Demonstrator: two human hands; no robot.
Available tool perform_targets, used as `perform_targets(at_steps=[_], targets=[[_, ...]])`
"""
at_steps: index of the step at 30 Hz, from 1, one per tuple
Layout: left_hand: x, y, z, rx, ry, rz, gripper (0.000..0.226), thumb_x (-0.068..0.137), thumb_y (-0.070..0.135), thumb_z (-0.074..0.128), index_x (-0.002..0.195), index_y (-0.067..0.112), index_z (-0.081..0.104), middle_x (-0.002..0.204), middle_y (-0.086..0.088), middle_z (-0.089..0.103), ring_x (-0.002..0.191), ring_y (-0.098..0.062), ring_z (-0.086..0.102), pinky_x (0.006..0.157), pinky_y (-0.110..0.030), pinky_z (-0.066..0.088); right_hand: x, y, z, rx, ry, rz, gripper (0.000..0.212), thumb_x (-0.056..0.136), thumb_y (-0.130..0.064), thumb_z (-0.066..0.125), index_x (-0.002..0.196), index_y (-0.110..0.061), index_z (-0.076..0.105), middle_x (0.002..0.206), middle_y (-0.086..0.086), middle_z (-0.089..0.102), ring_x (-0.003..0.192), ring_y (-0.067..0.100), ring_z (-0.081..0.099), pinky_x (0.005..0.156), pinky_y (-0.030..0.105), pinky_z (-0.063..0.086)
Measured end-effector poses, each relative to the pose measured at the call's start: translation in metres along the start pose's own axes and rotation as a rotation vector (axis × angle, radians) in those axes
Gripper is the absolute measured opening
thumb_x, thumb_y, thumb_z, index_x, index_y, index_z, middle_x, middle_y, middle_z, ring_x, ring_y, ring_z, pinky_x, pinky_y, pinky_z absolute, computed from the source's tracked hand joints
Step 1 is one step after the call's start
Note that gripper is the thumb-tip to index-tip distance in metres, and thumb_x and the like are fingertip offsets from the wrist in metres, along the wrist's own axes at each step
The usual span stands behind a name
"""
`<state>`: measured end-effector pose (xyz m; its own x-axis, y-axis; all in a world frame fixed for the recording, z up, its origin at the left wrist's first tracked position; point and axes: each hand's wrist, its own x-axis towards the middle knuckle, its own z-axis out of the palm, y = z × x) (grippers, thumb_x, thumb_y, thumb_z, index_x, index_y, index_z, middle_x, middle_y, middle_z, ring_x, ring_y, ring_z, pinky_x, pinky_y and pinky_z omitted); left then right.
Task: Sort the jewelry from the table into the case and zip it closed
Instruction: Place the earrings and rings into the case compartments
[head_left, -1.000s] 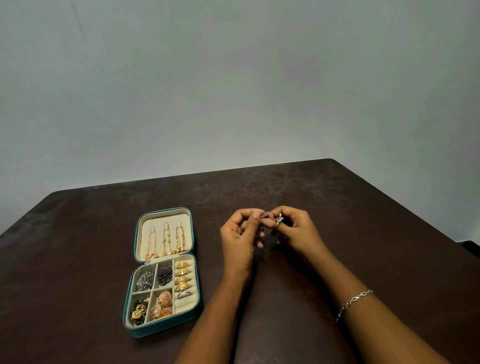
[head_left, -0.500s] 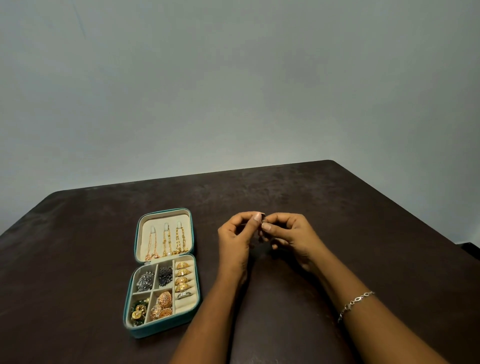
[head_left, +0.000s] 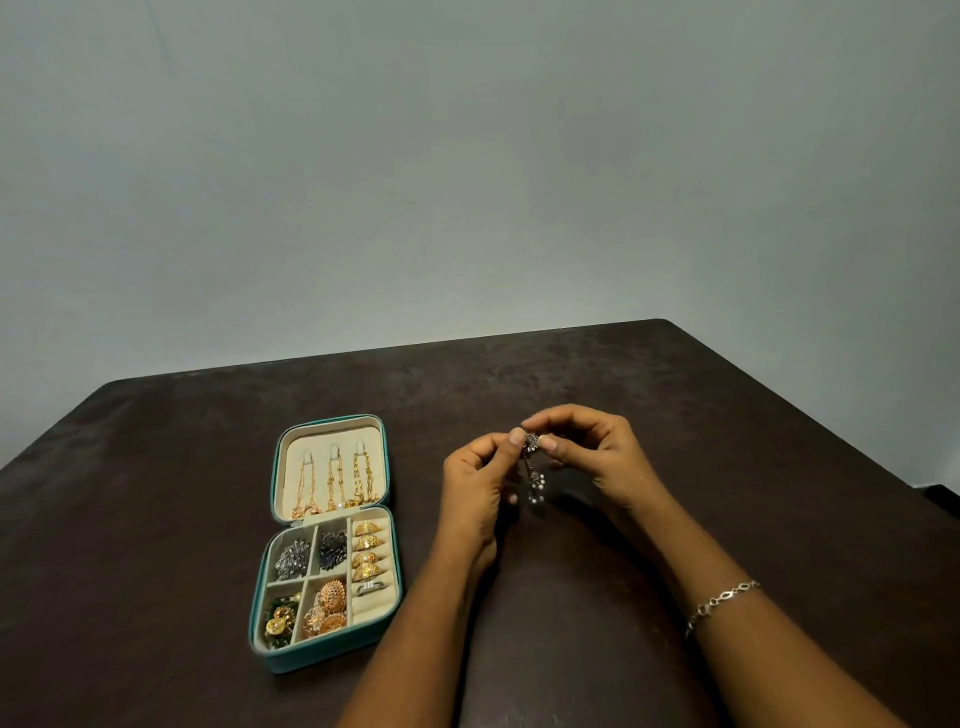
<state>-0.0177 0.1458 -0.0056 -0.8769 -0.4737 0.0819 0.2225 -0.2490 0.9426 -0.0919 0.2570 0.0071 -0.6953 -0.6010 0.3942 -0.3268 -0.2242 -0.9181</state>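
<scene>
Head camera looks down at your two hands over a dark brown table (head_left: 727, 415). Your left hand (head_left: 475, 488) and your right hand (head_left: 602, 457) meet in the air, to the right of the case. Both pinch one small dark silver earring (head_left: 533, 467) with thumb and finger tips. You hold its round top, and a short string of tiny beads hangs down from it. The earring is held up over the table, well apart from the case.

The case (head_left: 322, 657) is teal and lies open on the table, left of your left arm. Its lid (head_left: 332, 431) is folded back, away from you. Three gold chains (head_left: 332, 480) sit side by side in the lid. The bottom half has little boxes. The far left box holds silver pieces (head_left: 293, 558). The box beside it holds dark blue pieces (head_left: 332, 548). The near left box holds green and gold pieces (head_left: 280, 618), and the next one holds round rose-gold earrings (head_left: 327, 608). The long right strip holds four gold rings (head_left: 369, 551) and one silver ring (head_left: 371, 587) in a row.

You wear a thin silver bracelet (head_left: 722, 605) on your right wrist. A grey wall (head_left: 467, 156) stands behind the table.
</scene>
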Motion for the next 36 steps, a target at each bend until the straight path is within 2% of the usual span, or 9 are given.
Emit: perform_targets(at_steps=[6, 10, 16, 19, 22, 25, 28, 32, 36], targets=[[-0.004, 0.002, 0.003, -0.007, -0.068, -0.024, 0.023, 0.079, 0.026, 0.060, 0.079, 0.003, 0.064, 0.056, 0.000, 0.062, 0.047, -0.008, 0.054, 0.041, -0.019, 0.042, 0.000, -0.001, -0.001, 0.042, -0.028, -0.021, 0.007, 0.079, 0.002, 0.060, 0.080, -0.004, 0.062, 0.072, -0.001, 0.064, 0.068, 0.007, 0.060, 0.063, 0.019, 0.048], [-0.004, -0.001, 0.005, 0.017, 0.011, 0.091, 0.010, 0.089, 0.011, 0.054, 0.087, 0.002, 0.059, 0.063, -0.001, 0.066, 0.055, -0.005, 0.059, 0.045, -0.017, 0.043, 0.003, 0.001, -0.005, -0.010, 0.004, -0.026, 0.011, 0.083, 0.001, 0.057, 0.077, -0.007, 0.061, 0.067, -0.003, 0.061, 0.061, 0.003, 0.054, 0.060, 0.019, 0.045], [-0.002, -0.005, 0.001, 0.090, 0.058, 0.078, 0.008, 0.089, 0.007, 0.055, 0.083, 0.007, 0.059, 0.062, -0.002, 0.063, 0.055, -0.006, 0.055, 0.044, -0.017, 0.041, 0.002, 0.001, -0.004, -0.101, 0.004, 0.010, 0.016, 0.080, 0.005, 0.061, 0.074, -0.010, 0.062, 0.068, -0.003, 0.060, 0.063, -0.001, 0.056, 0.059, 0.013, 0.043], [-0.001, -0.008, -0.003, 0.219, 0.143, 0.172, 0.011, 0.089, 0.007, 0.056, 0.080, 0.013, 0.061, 0.065, -0.002, 0.063, 0.055, -0.001, 0.054, 0.051, -0.019, 0.041, 0.001, -0.003, -0.013, -0.199, -0.151, 0.104, 0.013, 0.076, 0.002, 0.066, 0.073, -0.011, 0.066, 0.072, -0.003, 0.064, 0.071, 0.004, 0.060, 0.068, 0.017, 0.047], [-0.006, -0.010, -0.004, 0.274, 0.218, 0.234, 0.017, 0.091, 0.010, 0.053, 0.078, 0.016, 0.062, 0.063, 0.002, 0.061, 0.055, 0.000, 0.052, 0.055, -0.024, 0.039, -0.002, -0.011, -0.019, -0.312, -0.437, 0.184, 0.015, 0.073, 0.003, 0.069, 0.080, -0.011, 0.071, 0.084, 0.003, 0.064, 0.082, 0.013, 0.061, 0.078, 0.023, 0.049], [-0.011, -0.013, -0.005, 0.310, 0.278, 0.247, 0.022, 0.093, 0.014, 0.050, 0.076, 0.020, 0.062, 0.062, 0.005, 0.059, 0.055, -0.006, 0.050, 0.056, -0.029, 0.039, -0.003, -0.016, -0.014, -0.383, -0.636, 0.217, 0.028, 0.070, 0.006, 0.071, 0.090, -0.014, 0.072, 0.097, 0.001, 0.057, 0.088, 0.004, 0.058, 0.080, 0.016, 0.046], [-0.015, -0.014, -0.006, 0.307, 0.319, 0.241, 0.024, 0.094, 0.014, 0.048, 0.076, 0.023, 0.062, 0.063, 0.006, 0.058, 0.055, -0.008, 0.049, 0.056, -0.030, 0.039, -0.002, -0.013, -0.006, -0.493, -0.719, 0.216, 0.036, 0.068, 0.000, 0.075, 0.094, -0.025, 0.070, 0.099, -0.005, 0.050, 0.096, 0.002, 0.051, 0.086, 0.013, 0.040], [-0.019, -0.012, -0.007, 0.322, 0.350, 0.241, 0.024, 0.094, 0.014, 0.048, 0.077, 0.023, 0.062, 0.065, 0.003, 0.059, 0.059, -0.010, 0.050, 0.058, -0.033, 0.040, -0.001, -0.009, 0.001, -0.619, -0.698, 0.185, 0.022, 0.072, -0.005, 0.074, 0.089, -0.020, 0.073, 0.092, -0.009, 0.049, 0.094, 0.006, 0.051, 0.083, 0.015, 0.043], [-0.021, -0.010, -0.006, 0.342, 0.388, 0.265, 0.020, 0.093, 0.014, 0.049, 0.079, 0.022, 0.062, 0.064, 0.003, 0.059, 0.060, -0.010, 0.051, 0.061, -0.033, 0.041, -0.001, -0.004, -0.001, -0.502, -0.500, 0.176, 0.013, 0.077, -0.003, 0.069, 0.081, -0.016, 0.070, 0.084, -0.005, 0.064, 0.081, 0.006, 0.061, 0.077, 0.019, 0.048]])
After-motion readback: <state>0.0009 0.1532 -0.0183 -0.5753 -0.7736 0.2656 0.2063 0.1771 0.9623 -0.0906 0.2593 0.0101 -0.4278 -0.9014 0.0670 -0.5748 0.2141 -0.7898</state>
